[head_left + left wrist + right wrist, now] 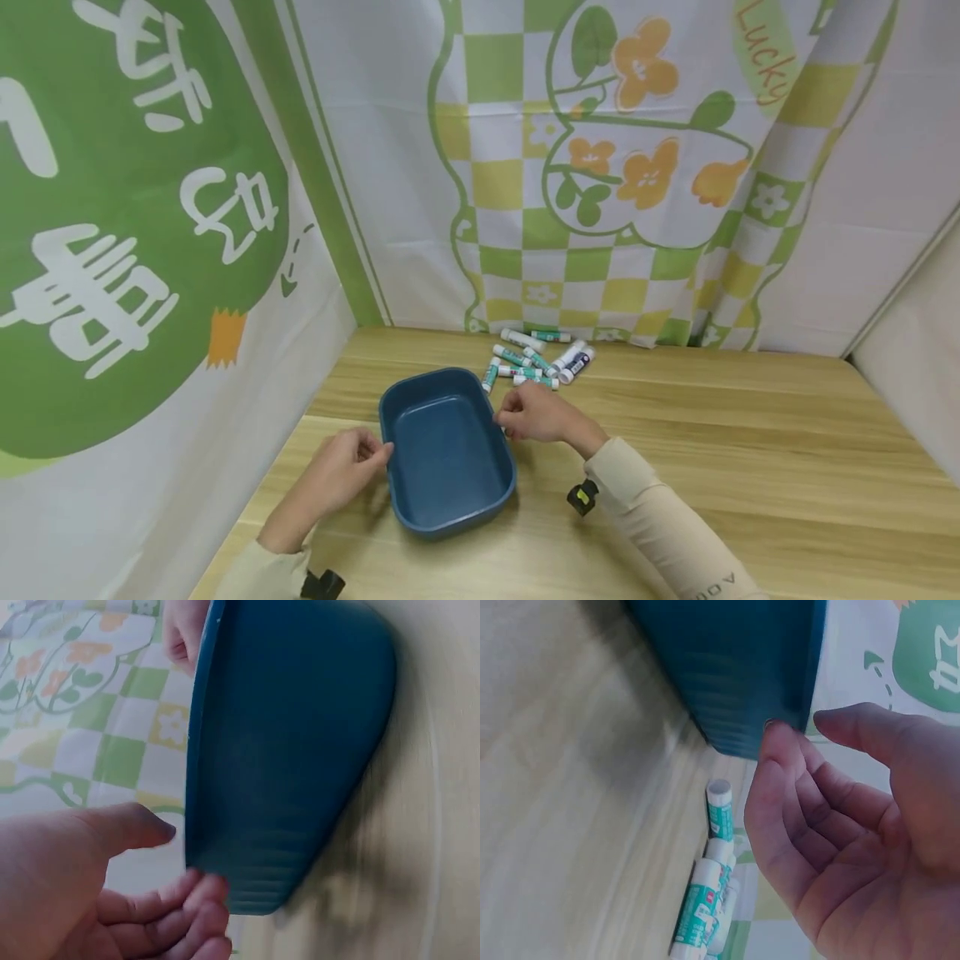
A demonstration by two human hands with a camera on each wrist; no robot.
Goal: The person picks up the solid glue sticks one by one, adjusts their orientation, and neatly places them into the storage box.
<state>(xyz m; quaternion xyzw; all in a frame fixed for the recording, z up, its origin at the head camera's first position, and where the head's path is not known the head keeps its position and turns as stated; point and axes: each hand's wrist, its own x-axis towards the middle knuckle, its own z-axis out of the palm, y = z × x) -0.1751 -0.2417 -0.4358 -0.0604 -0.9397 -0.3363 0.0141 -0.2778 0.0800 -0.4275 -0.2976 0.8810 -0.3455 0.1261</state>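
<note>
A deep blue rectangular basin with rounded corners (447, 526) stands on the wooden table with nothing in it. At its left rim is my left hand (347, 467); in the left wrist view the fingertips (208, 889) overlap the outer wall, while the thumb is a little apart from the rim. My right hand (542, 412) is at the opposite rim. Its bent fingers (780, 742) reach the outer wall in the right wrist view, and its thumb stays just off the edge. Neither hand pinches the rim.
Several small tubes, like glue sticks (536, 362), lie in a loose pile behind the basin; most are white and green, and one dark blue tube (577, 365) is at the right. Printed cloth (405, 167) hangs behind and left of the wooden table (712, 433).
</note>
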